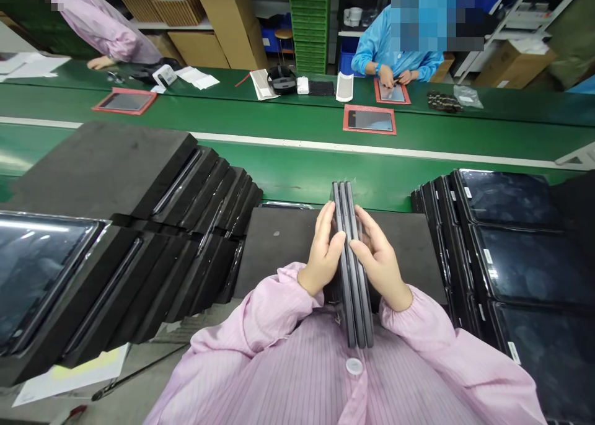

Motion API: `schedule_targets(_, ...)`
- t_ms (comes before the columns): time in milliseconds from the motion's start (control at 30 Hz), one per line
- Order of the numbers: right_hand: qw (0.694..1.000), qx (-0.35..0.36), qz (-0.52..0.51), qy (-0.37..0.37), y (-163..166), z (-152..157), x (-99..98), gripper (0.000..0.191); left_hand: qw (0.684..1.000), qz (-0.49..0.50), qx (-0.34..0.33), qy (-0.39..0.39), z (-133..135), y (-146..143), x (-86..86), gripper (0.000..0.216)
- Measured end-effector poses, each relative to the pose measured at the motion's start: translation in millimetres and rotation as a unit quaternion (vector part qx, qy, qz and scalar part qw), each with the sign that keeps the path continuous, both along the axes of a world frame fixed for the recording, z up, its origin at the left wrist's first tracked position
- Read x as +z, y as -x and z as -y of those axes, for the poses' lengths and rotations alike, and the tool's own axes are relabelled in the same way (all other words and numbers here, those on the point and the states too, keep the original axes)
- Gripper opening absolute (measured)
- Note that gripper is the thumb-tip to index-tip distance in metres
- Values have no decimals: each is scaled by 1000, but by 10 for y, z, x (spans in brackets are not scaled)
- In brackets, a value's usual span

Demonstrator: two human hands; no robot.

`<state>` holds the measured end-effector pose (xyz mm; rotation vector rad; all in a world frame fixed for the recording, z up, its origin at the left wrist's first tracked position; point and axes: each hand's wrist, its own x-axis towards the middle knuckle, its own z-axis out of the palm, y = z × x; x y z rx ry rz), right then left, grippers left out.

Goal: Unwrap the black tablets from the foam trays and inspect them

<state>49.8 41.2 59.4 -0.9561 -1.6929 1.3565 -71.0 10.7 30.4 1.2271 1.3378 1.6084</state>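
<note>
I hold a stack of three dark tablets (352, 227) on edge, upright in front of my chest over a black foam mat (283, 242). My left hand (323, 251) presses flat against the stack's left face, fingers pointing away from me. My right hand (379, 258) clamps the right face, thumb and fingers curled onto the edges. Both pink sleeves reach up from the bottom of the view.
Black foam trays with tablets (176, 227) fan out on the left. More dark tablets (511, 251) overlap on the right. A green conveyor belt (297, 158) carries red-framed tablets (369, 119). Across it, one person in blue (395, 59) and one in pink (106, 31) work.
</note>
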Motion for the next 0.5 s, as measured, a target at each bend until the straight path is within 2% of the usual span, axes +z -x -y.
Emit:
schedule_targets(133,997,1,-30,-72,-42,82,-145,45,997,-37,9,-60,98,-68,-113,49)
schedule_targets(267,984,-22,-81,-156,-14,166,-438,41,980,-93,-9,-174,208,-120,-361,58)
schedule_targets(367,977,-44,-81,-192,40,211,-607,42,970,-110,-13,-215,243,-120,-483,59)
schedule_targets(433,972,-70,-76,-211,91,205,-607,42,968,-113,-5,-225,218,-100,-431,54)
schedule_targets(500,968,-108,-102,-200,158,171,-495,42,971,-90,14,-219,161,-72,-238,52)
